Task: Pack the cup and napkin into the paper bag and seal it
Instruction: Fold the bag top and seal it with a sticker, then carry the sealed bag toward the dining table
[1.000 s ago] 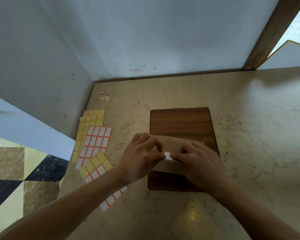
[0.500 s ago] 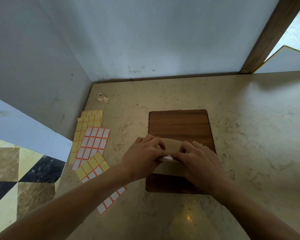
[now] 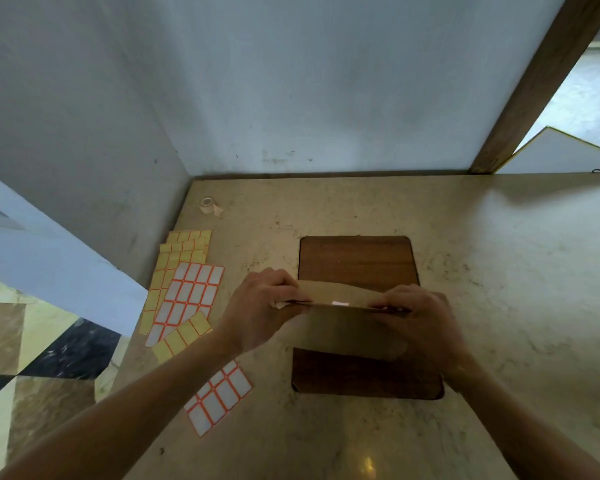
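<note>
A brown paper bag [image 3: 347, 332] stands over the dark wooden board [image 3: 357, 261], its top folded over. A small white sticker [image 3: 340, 303] sits on the fold line at the middle. My left hand [image 3: 260, 310] grips the left end of the folded top, and my right hand [image 3: 423, 320] grips the right end. A bit of white paper shows at my left fingers. The cup and napkin are not visible.
Sheets of white and yellow labels with orange borders [image 3: 187, 292] lie left of the board, one more sheet [image 3: 219, 398] nearer me. A small tape roll [image 3: 207, 205] sits by the back-left corner. Walls close the back and left; the countertop [image 3: 499, 271] extends to the right.
My hands have slid apart from the middle of the fold to its two ends. The bag now stands more upright, and the sticker shows on the fold.
</note>
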A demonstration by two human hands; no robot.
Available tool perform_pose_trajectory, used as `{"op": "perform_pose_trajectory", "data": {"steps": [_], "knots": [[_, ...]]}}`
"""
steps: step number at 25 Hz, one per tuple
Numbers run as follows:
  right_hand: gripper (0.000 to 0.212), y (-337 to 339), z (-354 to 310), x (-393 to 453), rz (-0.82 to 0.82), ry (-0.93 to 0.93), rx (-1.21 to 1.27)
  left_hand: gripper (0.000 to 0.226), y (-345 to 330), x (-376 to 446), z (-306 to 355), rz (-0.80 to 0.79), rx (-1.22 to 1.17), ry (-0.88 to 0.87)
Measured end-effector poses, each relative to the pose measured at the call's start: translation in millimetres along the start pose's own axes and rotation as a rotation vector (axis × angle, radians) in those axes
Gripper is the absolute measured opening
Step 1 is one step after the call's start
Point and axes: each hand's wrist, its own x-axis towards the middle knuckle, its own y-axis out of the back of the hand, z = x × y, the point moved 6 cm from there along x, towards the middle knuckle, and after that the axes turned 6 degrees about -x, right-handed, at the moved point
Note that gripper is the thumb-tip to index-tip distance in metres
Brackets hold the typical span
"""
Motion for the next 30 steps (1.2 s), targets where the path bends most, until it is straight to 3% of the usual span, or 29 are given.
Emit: {"op": "perform_pose_trajectory", "data": {"steps": [7,17,22,30], "knots": [[0.024,10,42,-16,0.193,-0.310,0.290,0.015,9,-12,-48,0.159,-0.198,0.245],[0.025,-10,63,-35,0.335,-0.543,0.610,0.015,-5,-18,-61,0.272,-0.504,0.350],[0.026,0,56,-31,0.359,-0.522,0.621,0.012,1,-20,-48,0.441,-0.627,0.428],[0.022,57,31,-38,0.315,-0.315,0.678,0.016,28,-37,-4,0.502,-0.610,0.390]]}}
